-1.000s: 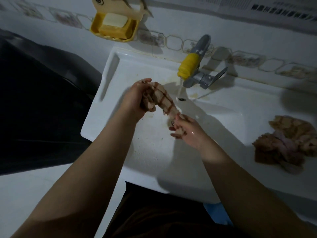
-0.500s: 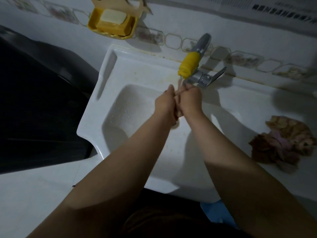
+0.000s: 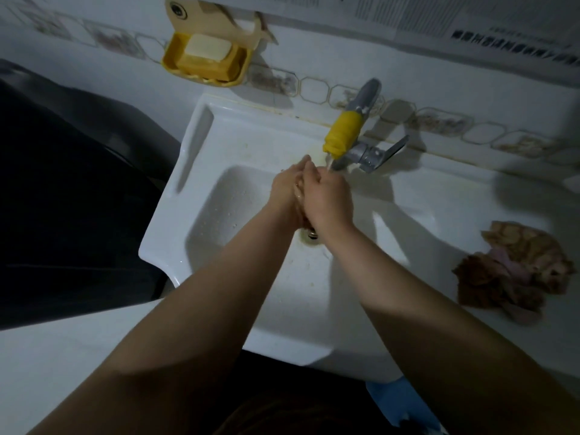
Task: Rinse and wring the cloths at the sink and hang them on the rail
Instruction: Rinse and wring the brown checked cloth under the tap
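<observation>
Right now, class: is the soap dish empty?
No. A pale bar of soap sits in the yellow soap dish on the wall above the sink.

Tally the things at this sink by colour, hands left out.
Yellow: 2, the soap dish and the tap sleeve
White: 2, the sink and the soap bar
Brownish: 2, the heap of cloths and the cloth between the hands
Total: 6
</observation>
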